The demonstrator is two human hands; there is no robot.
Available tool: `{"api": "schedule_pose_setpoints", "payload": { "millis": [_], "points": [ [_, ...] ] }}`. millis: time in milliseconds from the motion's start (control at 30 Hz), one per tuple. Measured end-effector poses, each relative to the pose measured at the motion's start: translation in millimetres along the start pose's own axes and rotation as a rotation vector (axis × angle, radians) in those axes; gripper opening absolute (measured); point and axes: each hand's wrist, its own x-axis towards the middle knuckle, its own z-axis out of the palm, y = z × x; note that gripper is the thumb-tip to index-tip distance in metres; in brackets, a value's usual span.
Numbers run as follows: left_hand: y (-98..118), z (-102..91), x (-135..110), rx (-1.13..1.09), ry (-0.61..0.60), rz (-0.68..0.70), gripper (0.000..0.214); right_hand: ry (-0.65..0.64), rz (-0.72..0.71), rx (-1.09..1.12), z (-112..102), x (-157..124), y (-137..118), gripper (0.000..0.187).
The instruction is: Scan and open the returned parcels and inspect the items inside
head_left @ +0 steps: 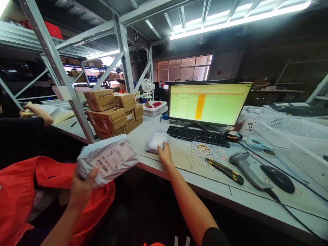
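- At the workstation, head view: the left hand (83, 186) holds the large parcel (110, 160), a grey wrapped package, thumb over its near face; the other fingers are largely hidden.
- The large parcel is tilted, label outward, clear of the desk (151, 124) and above a red sack (17, 177).
- The right hand (165, 155) has a narrow hold on the near right corner of the small parcel (156, 139); how far the fingers reach beneath cannot be told.
- The small parcel sits on the desk, label up, at the left end of a printed mat (179, 157), just beside the keyboard (200, 135).
- The scanner (252, 172) lies on the mat, right of a yellow-and-black knife (227, 172), untouched by either hand.
- Step in hand, as judged: handling two labelled parcels at once, one per hand.
- Requirement for the next move, as judged: a firm left grip, since slick wrapping could slip, and both labels kept uncovered. Shifting the small parcel calls for clearance from the keyboard.
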Motion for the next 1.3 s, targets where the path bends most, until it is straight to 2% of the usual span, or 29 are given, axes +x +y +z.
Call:
{"api": "schedule_pose_setpoints", "payload": {
  "millis": [67,100,167,200,267,300,367,433,467,533,600,667,833,1067,1167,1300],
  "points": [
    [-2.2,44.7,-9.7,-0.230,-0.122,-0.109,0.071,-0.123,-0.056,0.001,1.2,-1.0,-4.6,0.037],
    [-4.9,67.5,-13.6,-0.299,-0.168,-0.137,0.069,-0.172,-0.085,-0.002,-5.5,-3.8,-4.3,0.029],
    [-11.3,111.7,-18.8,-0.403,-0.262,-0.184,0.065,-0.199,-0.125,-0.017,-37.5,-11.0,-0.6,0.021],
    [-14.4,132.3,-20.3,-0.456,-0.322,-0.208,0.064,-0.174,-0.131,-0.028,-63.2,-14.6,2.1,0.021],
    [-19.8,170.2,-21.4,-0.523,-0.450,-0.240,0.061,-0.052,-0.109,-0.078,-130.2,-21.2,7.7,0.028],
    [-22.1,187.6,-21.5,-0.523,-0.502,-0.236,0.061,0.037,-0.075,-0.128,-168.6,-24.4,10.3,0.029],
    [-26.6,219.9,-21.9,-0.480,-0.573,-0.185,0.062,0.315,0.010,-0.352,-245.3,-31.2,15.8,0.032],
    [-31.6,248.0,-23.9,-0.416,-0.620,-0.093,0.066,0.483,0.121,-0.559,-308.9,-38.3,22.4,0.035],
    [-34.1,259.9,-25.8,-0.378,-0.639,-0.030,0.069,0.505,0.185,-0.663,-332.1,-41.7,26.8,0.038],
    [-38.7,277.7,-30.9,-0.297,-0.670,0.123,0.075,0.452,0.306,-0.847,-358.4,-47.7,38.3,0.047],
    [-42.2,286.5,-36.0,-0.219,-0.705,0.270,0.083,0.343,0.418,-0.984,-361.2,-51.7,52.9,0.058],
    [-44.3,288.0,-39.1,-0.156,-0.752,0.336,0.087,0.251,0.474,-1.080,-349.5,-52.8,67.0,0.065],
    [-46.9,283.8,-37.3,-0.091,-0.826,0.262,0.082,0.179,0.504,-1.241,-317.8,-44.5,81.9,0.064],
    [-48.6,286.1,-33.7,-0.166,-0.898,0.201,0.077,0.207,0.597,-1.254,-312.1,-33.6,69.1,0.054],
    [-47.7,284.7,-33.1,-0.154,-0.916,0.190,0.078,0.208,0.544,-1.271,-316.3,-40.7,50.1,0.052],
    [-48.6,283.5,-32.4,-0.160,-0.921,0.191,0.078,0.133,0.254,-1.272,-321.1,-68.9,13.5,0.048]
  ]
}}
